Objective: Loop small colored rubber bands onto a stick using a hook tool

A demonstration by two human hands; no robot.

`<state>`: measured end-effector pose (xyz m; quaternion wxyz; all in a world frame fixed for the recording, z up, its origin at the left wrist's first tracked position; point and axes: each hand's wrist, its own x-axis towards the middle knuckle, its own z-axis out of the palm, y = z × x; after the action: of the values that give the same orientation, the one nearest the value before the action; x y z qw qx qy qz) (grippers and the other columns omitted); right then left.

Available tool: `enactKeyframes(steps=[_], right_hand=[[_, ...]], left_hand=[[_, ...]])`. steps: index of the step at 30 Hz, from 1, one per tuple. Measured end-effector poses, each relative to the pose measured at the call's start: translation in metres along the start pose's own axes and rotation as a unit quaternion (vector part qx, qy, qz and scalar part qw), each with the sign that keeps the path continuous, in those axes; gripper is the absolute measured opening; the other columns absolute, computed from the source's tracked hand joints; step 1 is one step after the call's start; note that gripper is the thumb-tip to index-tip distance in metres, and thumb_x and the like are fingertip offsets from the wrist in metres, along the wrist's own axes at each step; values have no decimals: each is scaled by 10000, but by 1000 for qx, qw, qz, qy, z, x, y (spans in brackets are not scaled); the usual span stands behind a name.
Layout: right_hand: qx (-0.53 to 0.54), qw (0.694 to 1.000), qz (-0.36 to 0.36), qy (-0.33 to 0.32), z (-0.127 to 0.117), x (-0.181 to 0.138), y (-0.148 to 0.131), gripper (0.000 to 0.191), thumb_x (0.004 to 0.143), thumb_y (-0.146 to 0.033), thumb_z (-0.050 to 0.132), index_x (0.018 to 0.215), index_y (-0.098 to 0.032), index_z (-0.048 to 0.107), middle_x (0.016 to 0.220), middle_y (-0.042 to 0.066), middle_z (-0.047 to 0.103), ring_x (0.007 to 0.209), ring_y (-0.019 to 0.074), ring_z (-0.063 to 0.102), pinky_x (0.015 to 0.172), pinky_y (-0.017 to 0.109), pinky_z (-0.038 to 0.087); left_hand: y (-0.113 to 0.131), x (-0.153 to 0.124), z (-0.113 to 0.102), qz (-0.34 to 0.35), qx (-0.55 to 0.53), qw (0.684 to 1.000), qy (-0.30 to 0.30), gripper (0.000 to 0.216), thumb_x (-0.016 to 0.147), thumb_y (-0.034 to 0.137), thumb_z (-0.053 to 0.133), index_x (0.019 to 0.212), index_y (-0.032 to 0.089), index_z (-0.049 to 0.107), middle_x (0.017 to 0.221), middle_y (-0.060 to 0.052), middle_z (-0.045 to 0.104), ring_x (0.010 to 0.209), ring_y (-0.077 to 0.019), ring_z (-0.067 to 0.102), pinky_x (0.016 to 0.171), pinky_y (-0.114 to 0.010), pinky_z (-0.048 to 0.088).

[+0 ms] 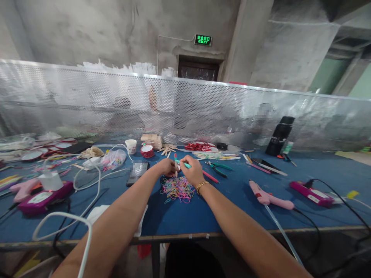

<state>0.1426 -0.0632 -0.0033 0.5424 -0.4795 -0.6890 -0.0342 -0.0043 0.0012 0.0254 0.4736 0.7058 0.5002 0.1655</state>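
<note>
Both my hands meet above a heap of small coloured rubber bands (177, 189) on the blue table (232, 204). My left hand (167, 167) is closed around a thin red stick (175, 163) held upright. My right hand (191, 170), with a gold bracelet on the wrist, pinches a teal stick (185, 165) that points left toward the red one. The two sticks touch or nearly touch between my hands.
A pink glue gun (268, 198) lies at the right, a purple power strip (311, 194) beyond it. Green-handled pliers (218, 168), a phone (138, 172), a paper cup (131, 146), red tape rolls (199, 146), a black bottle (279, 135) and white cables (87, 193) surround me. A perforated metal screen (203, 108) backs the table.
</note>
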Motion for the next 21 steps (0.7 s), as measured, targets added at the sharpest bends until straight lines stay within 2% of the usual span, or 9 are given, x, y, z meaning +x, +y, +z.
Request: enactKeyframes(steps=[8, 17, 21], right_hand=[[-25, 999, 26, 26, -3, 1, -1, 110, 820, -249, 540, 730, -232, 601, 682, -17, 650, 673, 161, 593, 686, 256, 397], [-12, 1000, -1, 2, 0, 0, 0, 122, 841, -265, 544, 745, -230, 610, 703, -16, 661, 680, 155, 593, 687, 250, 394], [-28, 999, 19, 16, -3, 1, -2, 114, 831, -257, 544, 741, -232, 608, 689, -17, 655, 669, 158, 590, 679, 254, 390]], left_hand=[[1, -1, 1, -6, -1, 1000, 11, 179, 709, 267, 774, 730, 147, 642, 546, 21, 633, 519, -92, 586, 555, -186, 481], [0, -1, 0, -2, -2, 1000, 3, 185, 713, 273, 773, 765, 142, 653, 535, 24, 628, 510, -83, 576, 539, -175, 482], [0, 0, 0, -3, 2, 1000, 7, 181, 705, 280, 781, 767, 148, 672, 553, 16, 638, 529, -97, 591, 567, -193, 497]])
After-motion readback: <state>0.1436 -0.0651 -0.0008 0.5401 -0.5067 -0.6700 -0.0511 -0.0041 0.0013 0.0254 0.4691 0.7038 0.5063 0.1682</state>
